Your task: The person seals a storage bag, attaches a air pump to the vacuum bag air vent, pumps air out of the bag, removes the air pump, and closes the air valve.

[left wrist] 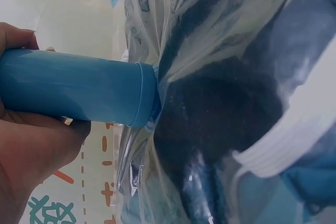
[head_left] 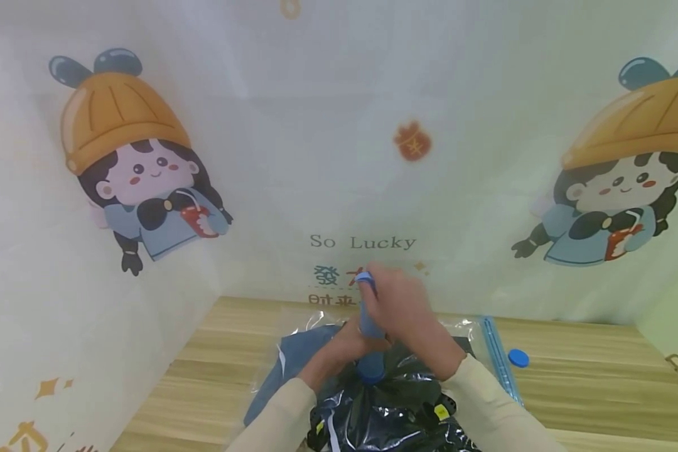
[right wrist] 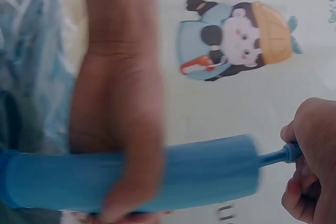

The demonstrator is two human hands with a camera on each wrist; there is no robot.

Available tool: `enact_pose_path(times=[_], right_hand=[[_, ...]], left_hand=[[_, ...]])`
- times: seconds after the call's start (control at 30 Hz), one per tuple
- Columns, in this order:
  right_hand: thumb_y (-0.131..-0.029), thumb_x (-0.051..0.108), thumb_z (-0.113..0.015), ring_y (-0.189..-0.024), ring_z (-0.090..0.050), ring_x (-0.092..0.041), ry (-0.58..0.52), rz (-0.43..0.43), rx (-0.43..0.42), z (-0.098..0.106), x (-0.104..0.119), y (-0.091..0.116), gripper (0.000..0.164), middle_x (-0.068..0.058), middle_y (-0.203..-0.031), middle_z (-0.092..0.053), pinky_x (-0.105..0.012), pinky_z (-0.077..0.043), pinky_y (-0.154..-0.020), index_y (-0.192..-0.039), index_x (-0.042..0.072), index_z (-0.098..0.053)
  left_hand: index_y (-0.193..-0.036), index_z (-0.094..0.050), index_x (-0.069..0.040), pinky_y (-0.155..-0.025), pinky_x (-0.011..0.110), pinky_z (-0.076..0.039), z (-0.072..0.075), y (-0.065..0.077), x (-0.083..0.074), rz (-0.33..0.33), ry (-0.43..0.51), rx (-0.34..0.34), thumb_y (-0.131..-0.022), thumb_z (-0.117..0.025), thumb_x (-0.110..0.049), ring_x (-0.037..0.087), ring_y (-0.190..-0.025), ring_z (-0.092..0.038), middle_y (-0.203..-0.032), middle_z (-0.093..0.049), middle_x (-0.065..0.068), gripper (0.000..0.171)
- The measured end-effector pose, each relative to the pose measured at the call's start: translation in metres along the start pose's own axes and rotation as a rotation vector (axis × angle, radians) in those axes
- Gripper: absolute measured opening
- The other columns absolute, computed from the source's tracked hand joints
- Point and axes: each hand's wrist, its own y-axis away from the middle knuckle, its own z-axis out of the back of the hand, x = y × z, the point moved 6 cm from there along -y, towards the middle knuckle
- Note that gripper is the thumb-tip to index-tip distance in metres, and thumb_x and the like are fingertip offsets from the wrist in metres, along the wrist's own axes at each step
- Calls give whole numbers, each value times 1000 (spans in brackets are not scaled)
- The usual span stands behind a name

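A blue hand pump (head_left: 371,323) stands with its base on a clear plastic storage bag (head_left: 384,414) packed with dark and blue fabric. My left hand (head_left: 344,344) is wrapped around the pump's barrel (left wrist: 79,85). Above it, my right hand (head_left: 398,301) grips the handle at the top. A short length of thin rod (right wrist: 273,157) shows between barrel and handle in the right wrist view. Around the pump's foot the plastic is drawn into folds (left wrist: 157,35); the foot's contact with the bag is partly hidden there.
A round blue cap (head_left: 518,358) lies on the wood-patterned tabletop (head_left: 587,376), right of the bag. The bag's blue zip edge (head_left: 500,358) runs along its right side. Behind the table hangs a pale sheet (head_left: 339,157) printed with cartoon figures.
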Motion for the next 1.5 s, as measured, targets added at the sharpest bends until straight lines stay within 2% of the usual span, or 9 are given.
enact_pose_path(times=[0.13, 0.23, 0.33, 0.43, 0.6, 0.8, 1.1, 1.27, 1.5], right_hand=[[-95, 10, -69, -46, -36, -11, -10, 43, -74, 27, 6, -17, 20, 4, -60, -41, -26, -28, -42, -83, 8, -53], [-95, 8, -69, -48, -40, -13, -35, 74, -142, 49, 11, -33, 21, 2, -62, -42, -27, -32, -43, -83, 7, -52], [-96, 7, -67, -50, -43, -15, -60, 99, -204, 65, 16, -47, 21, 0, -63, -44, -29, -34, -43, -82, 6, -52], [-97, 8, -66, -51, -45, -16, -61, 110, -227, 72, 18, -55, 19, 0, -63, -46, -29, -34, -43, -83, 5, -53], [-97, 8, -65, -51, -43, -16, -52, 73, -203, 72, 16, -59, 23, 0, -61, -41, -29, -33, -43, -80, 6, -50], [-98, 12, -66, -53, -44, -18, -14, 29, -131, 62, 13, -58, 24, -1, -64, -41, -30, -35, -46, -82, 8, -50], [-98, 15, -66, -46, -38, -14, 38, -55, 43, 13, -1, -29, 24, 2, -59, -40, -27, -29, -42, -83, 9, -49], [-96, 13, -69, -47, -39, -12, 41, -53, 59, -7, -6, -12, 24, 3, -60, -42, -26, -30, -42, -81, 10, -51], [-97, 15, -68, -48, -41, -14, 69, -62, 80, -21, -10, 0, 22, 2, -62, -43, -27, -32, -42, -84, 8, -51]], left_hand=[[-97, -65, -6, -85, 37, -47, -1, -2, -1, 12, -28, 3, -83, -71, -7, 18, -83, -60, -90, -67, 2, 16], [-93, -68, -6, -86, 39, -48, -1, -2, -2, 36, -58, -5, -82, -72, -7, 19, -84, -63, -89, -69, 3, 11], [-92, -68, -3, -87, 38, -48, -2, -2, -4, 37, -38, -8, -82, -72, -5, 19, -84, -63, -89, -69, 3, 12], [-94, -66, -2, -87, 37, -48, -1, -2, -3, 33, -23, -12, -83, -72, -4, 18, -85, -63, -89, -69, 3, 12], [-95, -65, -5, -89, 39, -49, -1, -3, 1, 43, -16, -21, -85, -73, -6, 19, -90, -64, -93, -69, 3, 13], [-94, -66, -6, -88, 39, -48, 0, -3, 4, 48, -7, -40, -84, -73, -6, 21, -89, -64, -93, -70, 4, 12], [-99, -64, -1, -88, 37, -49, 2, -2, 3, 6, 33, -33, -84, -71, -4, 20, -90, -63, -94, -68, 4, 17], [-105, -61, -6, -86, 35, -48, 3, -3, 2, -6, 49, -40, -83, -69, -5, 19, -90, -59, -97, -64, 2, 23], [-105, -61, -14, -79, 32, -45, 3, -7, 4, -9, 45, -51, -79, -69, -5, 15, -84, -54, -93, -59, -3, 27]])
